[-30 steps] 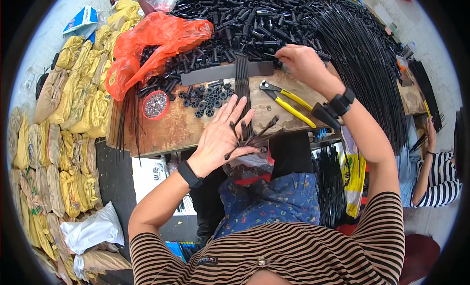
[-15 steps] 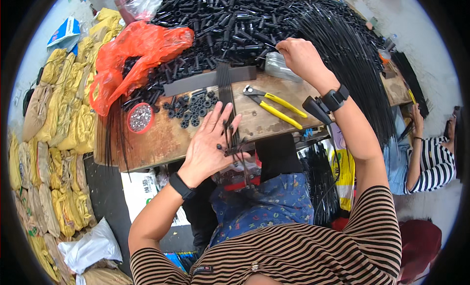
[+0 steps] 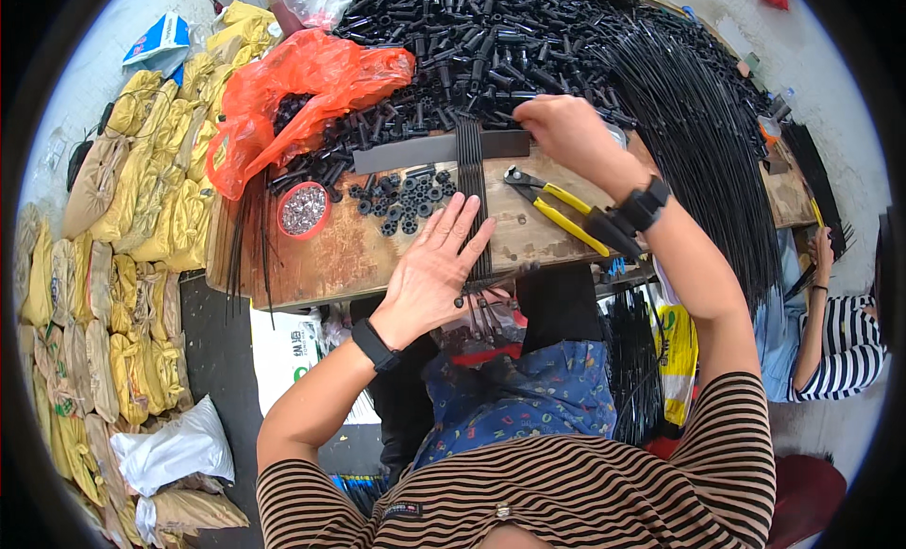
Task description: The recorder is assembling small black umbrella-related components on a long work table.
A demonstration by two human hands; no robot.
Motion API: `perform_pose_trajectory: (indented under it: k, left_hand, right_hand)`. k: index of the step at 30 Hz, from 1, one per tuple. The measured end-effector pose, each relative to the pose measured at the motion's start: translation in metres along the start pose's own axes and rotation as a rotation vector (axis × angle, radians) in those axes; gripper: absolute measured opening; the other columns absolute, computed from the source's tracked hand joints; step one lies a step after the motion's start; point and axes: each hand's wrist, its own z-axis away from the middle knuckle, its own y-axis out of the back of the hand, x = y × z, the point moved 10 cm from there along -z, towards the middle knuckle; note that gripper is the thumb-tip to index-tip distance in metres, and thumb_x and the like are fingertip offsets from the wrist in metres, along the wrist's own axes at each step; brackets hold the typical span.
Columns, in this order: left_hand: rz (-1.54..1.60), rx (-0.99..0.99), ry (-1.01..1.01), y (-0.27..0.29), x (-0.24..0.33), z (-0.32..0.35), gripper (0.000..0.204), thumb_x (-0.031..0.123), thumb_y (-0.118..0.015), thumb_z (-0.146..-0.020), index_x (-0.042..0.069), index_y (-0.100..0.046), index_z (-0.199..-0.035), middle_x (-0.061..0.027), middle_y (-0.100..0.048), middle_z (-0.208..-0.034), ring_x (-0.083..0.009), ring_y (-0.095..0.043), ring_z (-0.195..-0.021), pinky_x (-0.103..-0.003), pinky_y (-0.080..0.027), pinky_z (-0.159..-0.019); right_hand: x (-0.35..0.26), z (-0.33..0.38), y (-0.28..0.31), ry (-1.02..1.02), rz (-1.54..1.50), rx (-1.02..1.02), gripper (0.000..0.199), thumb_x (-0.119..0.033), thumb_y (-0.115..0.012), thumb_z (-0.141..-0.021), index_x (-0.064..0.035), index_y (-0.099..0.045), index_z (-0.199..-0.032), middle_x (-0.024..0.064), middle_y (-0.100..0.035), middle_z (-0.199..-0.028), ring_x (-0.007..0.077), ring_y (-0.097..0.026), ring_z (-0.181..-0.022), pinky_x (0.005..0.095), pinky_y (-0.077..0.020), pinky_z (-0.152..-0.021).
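Observation:
My left hand (image 3: 436, 271) lies flat with its fingers stretched out, beside and partly over the near ends of a row of thin black rods (image 3: 470, 158). Small black knobs show at the rod ends under its thumb side. The rods cross a dark flat bar (image 3: 401, 156) on the wooden table. My right hand (image 3: 576, 143) is pinched closed at the bar's right end, by the pile of black tubes (image 3: 491, 54); whatever its fingertips hold is hidden. Yellow-handled pincers (image 3: 564, 221) lie below it. Black ring-shaped caps (image 3: 415, 200) sit left of the rods.
At the table's left are a red bowl (image 3: 327, 215) of small metal pieces and a red plastic bag (image 3: 311, 73). Long black rods (image 3: 689, 143) fan out at the right. Yellow sacks (image 3: 142, 195) are stacked left; another person's hand (image 3: 821, 257) shows far right.
The whole view has shifted, so the table appears farther right. My right hand has come left and nearer, from beside the clear container to the bar's end. My left hand stays by the rod ends.

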Motion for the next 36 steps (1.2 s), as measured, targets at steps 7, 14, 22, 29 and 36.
perform_pose_trajectory:
  k: [7,14,22,29,36]
  left_hand:
    - [-0.032,-0.042,-0.002,-0.006,0.004,0.0,0.086,0.056,-0.062,-0.078,-0.001,-0.039,-0.138,-0.0226,-0.03,-0.146,-0.0359,-0.023,-0.139,-0.043,-0.02,-0.115]
    - [-0.007,-0.017,0.032,-0.011,-0.004,-0.001,0.094,0.063,-0.06,-0.074,-0.003,-0.037,-0.137,-0.021,-0.029,-0.148,-0.0353,-0.022,-0.14,-0.043,-0.019,-0.115]
    - [-0.034,0.028,-0.021,0.011,-0.002,0.002,0.092,0.059,-0.064,-0.071,-0.004,-0.041,-0.134,-0.0228,-0.031,-0.146,-0.0374,-0.025,-0.138,-0.045,-0.022,-0.114]
    - [-0.009,-0.031,-0.023,-0.004,0.007,0.002,0.092,0.064,-0.057,-0.077,-0.004,-0.04,-0.135,-0.0236,-0.032,-0.145,-0.0383,-0.026,-0.138,-0.044,-0.023,-0.113]
    - [0.007,0.009,-0.019,0.006,0.006,0.001,0.089,0.058,-0.063,-0.076,-0.004,-0.04,-0.135,-0.0256,-0.033,-0.144,-0.0404,-0.027,-0.136,-0.045,-0.025,-0.112]
  right_hand:
    - [-0.004,-0.013,-0.042,0.032,0.252,-0.126,0.018,-0.004,-0.058,-0.073,-0.0051,-0.068,-0.088,0.012,-0.064,-0.079,0.0294,-0.065,-0.078,0.0385,-0.0529,-0.069]
    - [-0.003,-0.018,-0.054,0.009,0.27,-0.168,0.016,-0.002,-0.057,-0.07,-0.0054,-0.066,-0.083,0.0113,-0.063,-0.077,0.03,-0.065,-0.078,0.04,-0.0528,-0.069]
    - [-0.019,-0.029,-0.037,0.03,0.24,-0.117,0.013,-0.004,-0.057,-0.073,-0.0065,-0.065,-0.082,0.0115,-0.062,-0.079,0.0308,-0.063,-0.076,0.0412,-0.0507,-0.066]
    - [-0.01,-0.009,-0.06,0.008,0.232,-0.177,0.011,-0.008,-0.067,-0.069,-0.0086,-0.065,-0.079,0.0091,-0.064,-0.081,0.0254,-0.065,-0.08,0.0356,-0.0527,-0.072]
    - [-0.017,-0.021,-0.057,0.021,0.286,-0.165,0.008,-0.007,-0.064,-0.072,-0.0084,-0.065,-0.08,0.0079,-0.064,-0.083,0.0241,-0.065,-0.081,0.0341,-0.0531,-0.07]
